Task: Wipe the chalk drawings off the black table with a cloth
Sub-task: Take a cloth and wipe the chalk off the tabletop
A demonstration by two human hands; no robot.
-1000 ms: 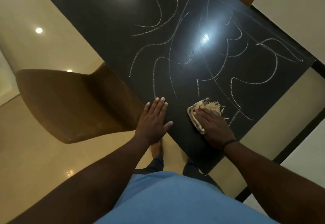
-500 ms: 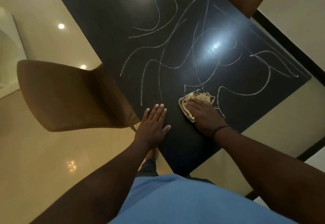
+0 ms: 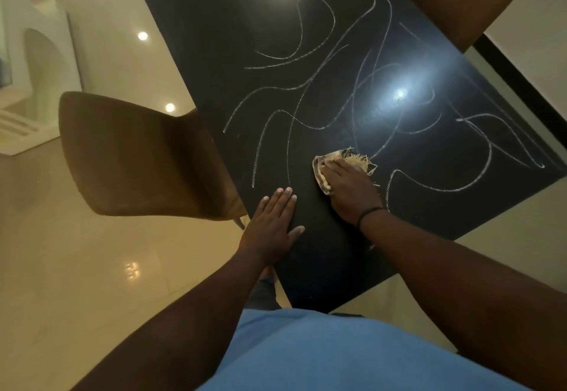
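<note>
The frayed beige cloth lay on the black rectangular worktop, at the near end of the white chalk scribbles. The right hand pressed flat on the cloth, fingers extended. Left of the cloth, the left hand rested spread on the worktop. Beyond that hand stood a brown moulded chair.

**Black desk, chalk lines, one cloth**

I see a black, glossy rectangular desk turned cornerwise to me, a ceiling light glaring off its right half. White looping chalk drawings cover most of its top. A frayed beige cloth lies flat on it, near the middle, under my right hand. My left hand rests flat at the desk's left edge, fingers straight. The desk stands on a shiny cream tiled floor.
</note>
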